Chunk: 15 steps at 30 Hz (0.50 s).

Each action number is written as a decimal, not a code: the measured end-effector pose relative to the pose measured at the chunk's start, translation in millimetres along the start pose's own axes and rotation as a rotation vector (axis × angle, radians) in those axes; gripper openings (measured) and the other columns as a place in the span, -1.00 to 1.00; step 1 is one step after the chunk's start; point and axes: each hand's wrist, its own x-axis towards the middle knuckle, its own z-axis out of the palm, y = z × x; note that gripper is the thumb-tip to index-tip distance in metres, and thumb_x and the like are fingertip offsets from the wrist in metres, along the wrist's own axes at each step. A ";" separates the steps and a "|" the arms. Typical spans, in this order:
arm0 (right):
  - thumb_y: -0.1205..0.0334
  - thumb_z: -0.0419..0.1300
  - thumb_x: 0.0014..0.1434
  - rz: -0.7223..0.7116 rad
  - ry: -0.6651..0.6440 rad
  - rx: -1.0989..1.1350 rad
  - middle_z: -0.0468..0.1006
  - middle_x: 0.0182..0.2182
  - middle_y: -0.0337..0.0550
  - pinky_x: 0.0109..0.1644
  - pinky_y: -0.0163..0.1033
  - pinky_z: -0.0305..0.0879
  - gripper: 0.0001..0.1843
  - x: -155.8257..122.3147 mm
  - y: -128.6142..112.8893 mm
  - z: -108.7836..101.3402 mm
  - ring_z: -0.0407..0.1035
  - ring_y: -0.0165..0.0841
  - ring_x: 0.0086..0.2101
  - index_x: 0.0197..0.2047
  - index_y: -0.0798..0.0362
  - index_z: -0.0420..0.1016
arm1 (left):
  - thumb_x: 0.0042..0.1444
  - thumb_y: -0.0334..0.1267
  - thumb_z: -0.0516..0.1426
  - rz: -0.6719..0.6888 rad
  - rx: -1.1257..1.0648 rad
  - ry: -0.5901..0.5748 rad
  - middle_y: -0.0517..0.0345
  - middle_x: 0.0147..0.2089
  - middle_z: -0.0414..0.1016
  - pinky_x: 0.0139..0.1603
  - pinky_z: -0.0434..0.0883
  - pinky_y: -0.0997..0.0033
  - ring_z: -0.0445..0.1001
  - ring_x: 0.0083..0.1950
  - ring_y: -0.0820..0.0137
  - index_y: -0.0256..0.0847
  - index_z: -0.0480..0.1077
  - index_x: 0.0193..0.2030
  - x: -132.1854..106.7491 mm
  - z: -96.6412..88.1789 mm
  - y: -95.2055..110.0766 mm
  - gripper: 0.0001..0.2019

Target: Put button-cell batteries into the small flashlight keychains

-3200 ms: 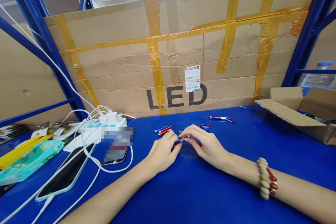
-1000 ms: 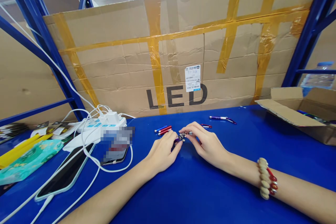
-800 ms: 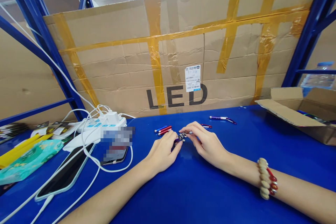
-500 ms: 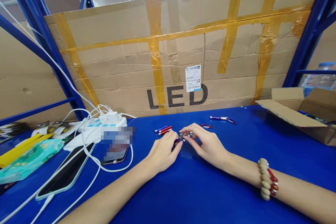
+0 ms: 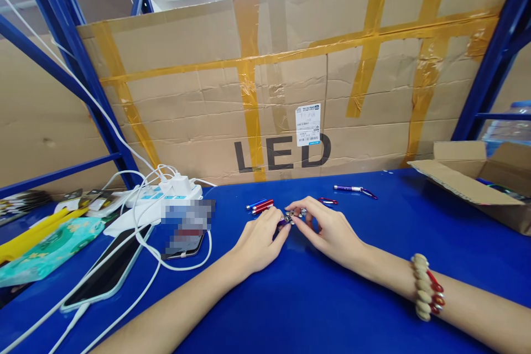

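Observation:
My left hand [image 5: 261,237] is closed round a small purple metal tube [image 5: 284,222], which looks like a keychain flashlight and is mostly hidden by the fingers. At its end, my right hand [image 5: 327,227] pinches small silver metal parts [image 5: 289,214], too small to make out clearly. The two hands' fingertips nearly meet. Just beyond the left hand lie a blue tube [image 5: 256,204] and a red tube [image 5: 263,207], side by side. A red carabiner [image 5: 328,201] lies behind the right hand. Farther back is a purple keychain flashlight [image 5: 347,188] with a purple carabiner [image 5: 368,193] attached.
On the left of the blue table [image 5: 332,310] are a white power strip [image 5: 188,192] with tangled cables, a phone [image 5: 110,268] and a teal package [image 5: 53,249]. An open cardboard box [image 5: 452,183] stands at right. A tall cardboard sheet [image 5: 199,116] closes the back.
Both hands keep almost the same place and grip; the right fingers shift slightly at the silver parts. The whole view has moved a little.

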 end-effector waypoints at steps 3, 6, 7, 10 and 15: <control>0.25 -0.04 0.23 -0.008 0.006 0.011 0.44 -0.26 -0.19 -0.48 -0.40 0.26 -0.79 0.4 0.3 0.6 0.34 -0.50 -0.49 -0.07 -0.02 0.29 | 0.23 -0.18 -0.16 0.000 0.000 0.003 0.13 -0.29 0.33 -0.32 0.34 0.37 0.36 -0.25 0.35 -0.17 0.15 -0.35 -0.1 0.1 -0.1 -0.80; 0.26 -0.05 0.24 -0.005 0.005 0.010 0.43 -0.25 -0.18 -0.49 -0.41 0.26 -0.79 0.2 0.5 0.3 0.35 -0.50 -0.47 -0.07 -0.02 0.29 | 0.23 -0.19 -0.15 -0.005 -0.001 0.008 0.13 -0.28 0.34 -0.30 0.34 0.36 0.37 -0.24 0.34 -0.17 0.15 -0.34 -0.4 0.2 0.2 -0.82; 0.26 -0.05 0.24 -0.002 0.001 0.007 0.43 -0.25 -0.18 -0.49 -0.41 0.25 -0.79 0.0 0.7 0.2 0.35 -0.50 -0.47 -0.07 -0.02 0.29 | 0.23 -0.20 -0.14 -0.006 0.000 0.007 0.13 -0.27 0.34 -0.30 0.35 0.36 0.37 -0.24 0.34 -0.17 0.15 -0.34 -0.5 0.2 0.4 -0.82; 0.27 -0.04 0.23 -0.002 -0.008 0.002 0.42 -0.26 -0.19 -0.49 -0.40 0.26 -0.78 -0.4 1.0 0.4 0.35 -0.50 -0.48 -0.06 -0.03 0.28 | 0.23 -0.20 -0.14 -0.005 0.005 0.006 0.13 -0.27 0.35 -0.28 0.35 0.35 0.37 -0.24 0.34 -0.18 0.15 -0.34 -0.9 0.0 0.7 -0.82; 0.25 -0.07 0.25 -0.011 0.002 0.001 0.42 -0.24 -0.16 -0.48 -0.40 0.28 -0.77 0.0 -0.3 0.6 0.35 -0.49 -0.47 -0.05 -0.03 0.28 | 0.23 -0.19 -0.14 0.000 0.010 0.009 0.13 -0.26 0.35 -0.27 0.36 0.35 0.37 -0.23 0.35 -0.18 0.17 -0.33 -0.9 0.6 -0.5 -0.82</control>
